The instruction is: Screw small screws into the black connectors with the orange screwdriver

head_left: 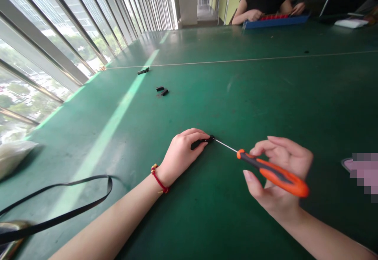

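My left hand (185,150) is closed around a small black part (198,143) and presses it down on the green tabletop. A beaded red bracelet circles that wrist. The tip of an orange-and-black screwdriver (277,174) meets the far end of the part, near my left fingertips. My right hand (280,169) loosely holds the screwdriver handle, which lies across the curled fingers, while the thumb stands away from it. The fine detail of the part under my left fingers is hidden.
Two short black pieces (162,91) and a longer black piece (143,71) lie farther off on the table (224,98). A black strap (73,209) and a plastic bag (14,155) are at left. Across the table, a person handles red items at a blue tray (276,23).
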A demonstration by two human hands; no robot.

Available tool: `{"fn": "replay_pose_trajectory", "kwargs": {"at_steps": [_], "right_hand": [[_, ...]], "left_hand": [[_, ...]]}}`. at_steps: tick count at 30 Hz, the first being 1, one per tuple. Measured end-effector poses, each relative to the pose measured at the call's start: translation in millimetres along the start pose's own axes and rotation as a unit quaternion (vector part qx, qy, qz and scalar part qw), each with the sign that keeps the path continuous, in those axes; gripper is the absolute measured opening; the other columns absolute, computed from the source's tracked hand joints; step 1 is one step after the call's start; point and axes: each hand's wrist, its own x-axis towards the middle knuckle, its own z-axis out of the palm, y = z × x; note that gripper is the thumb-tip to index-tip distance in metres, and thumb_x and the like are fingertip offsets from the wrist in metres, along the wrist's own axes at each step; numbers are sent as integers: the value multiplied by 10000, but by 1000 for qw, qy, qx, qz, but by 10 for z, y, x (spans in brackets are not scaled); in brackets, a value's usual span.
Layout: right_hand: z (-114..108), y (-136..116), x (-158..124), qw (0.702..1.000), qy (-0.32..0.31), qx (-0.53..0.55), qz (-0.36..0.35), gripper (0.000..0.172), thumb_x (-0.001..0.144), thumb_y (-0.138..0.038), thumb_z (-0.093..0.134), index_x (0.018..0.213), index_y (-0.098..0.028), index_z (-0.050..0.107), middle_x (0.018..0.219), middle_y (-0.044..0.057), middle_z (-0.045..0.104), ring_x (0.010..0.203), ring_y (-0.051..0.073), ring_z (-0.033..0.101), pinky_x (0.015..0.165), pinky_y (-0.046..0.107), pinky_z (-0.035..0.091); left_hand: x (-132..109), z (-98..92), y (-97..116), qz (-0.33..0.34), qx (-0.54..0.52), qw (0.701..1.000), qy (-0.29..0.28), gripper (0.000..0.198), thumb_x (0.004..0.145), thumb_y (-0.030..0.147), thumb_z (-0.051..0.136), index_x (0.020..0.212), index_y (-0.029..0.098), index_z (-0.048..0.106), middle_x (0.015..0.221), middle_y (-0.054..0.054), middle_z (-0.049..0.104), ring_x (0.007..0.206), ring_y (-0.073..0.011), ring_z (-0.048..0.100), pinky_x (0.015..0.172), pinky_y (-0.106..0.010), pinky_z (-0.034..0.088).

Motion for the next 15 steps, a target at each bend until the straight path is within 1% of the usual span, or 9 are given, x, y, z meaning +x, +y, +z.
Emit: {"fn": "replay_pose_trajectory", "kwargs": {"at_steps": [3,4,7,8,9,11,12,13,15], "right_hand": [[4,-2,-9,997,-62,-51,5,396,731,-106,645,1094,-231,550,667,-28,518,590,132,562,581,298,506],[4,-7,-11,997,-57,-52,16,402,735,-93,641,1102,-229,548,679,-25,534,596,130,572,589,295,510],[0,-20,-15,999,16,-27,25,559,692,-144,706,1194,-233,477,867,24,572,743,161,606,683,338,543],[-4,-22,-17,999,19,-26,24,587,683,-165,720,1207,-231,465,863,24,570,747,166,604,691,348,545],[-8,-24,-20,999,5,-35,26,571,688,-176,721,1199,-229,472,809,10,567,712,163,599,676,347,543],[-11,-33,-25,997,-42,-52,37,468,730,-164,685,1157,-225,504,663,-34,535,593,138,573,617,322,530],[-10,-39,-26,996,-55,-54,41,419,748,-147,662,1133,-226,516,632,-44,525,556,127,563,591,307,523],[-6,-46,-26,997,-51,-45,42,405,753,-132,648,1124,-226,515,653,-39,535,557,122,565,581,298,522],[1,-56,-23,999,-15,-17,38,447,733,-123,650,1136,-229,487,784,-3,556,642,132,588,609,304,531]], "left_hand": [[-2,-1,2,0,-2,1000,-2,158,850,169,558,939,201,684,1007,-24,697,905,-154,660,848,-279,526],[-3,-1,2,-1,-3,1000,-3,156,850,169,558,938,201,684,1008,-23,697,905,-152,660,848,-277,525],[-3,-2,5,-4,-1,1000,-2,155,853,175,558,940,199,684,1011,-23,695,906,-151,658,850,-276,522],[-3,-1,7,-2,-1,1000,-2,155,852,177,558,939,199,684,1008,-24,696,905,-152,658,848,-277,522],[-2,0,9,0,-1,1000,-1,154,852,179,557,937,198,685,1004,-24,697,902,-153,659,844,-277,523],[-2,1,12,3,-1,1000,1,155,851,180,554,933,198,685,993,-25,698,892,-154,659,830,-276,526],[-2,2,14,3,0,1000,2,157,850,177,552,931,198,685,987,-26,698,885,-154,659,825,-276,527],[-2,2,15,2,2,1000,2,159,849,175,550,931,198,684,983,-26,698,880,-154,659,820,-275,528],[-4,2,17,1,5,1000,2,162,848,174,546,933,198,682,978,-28,696,872,-154,658,813,-275,527]]}}
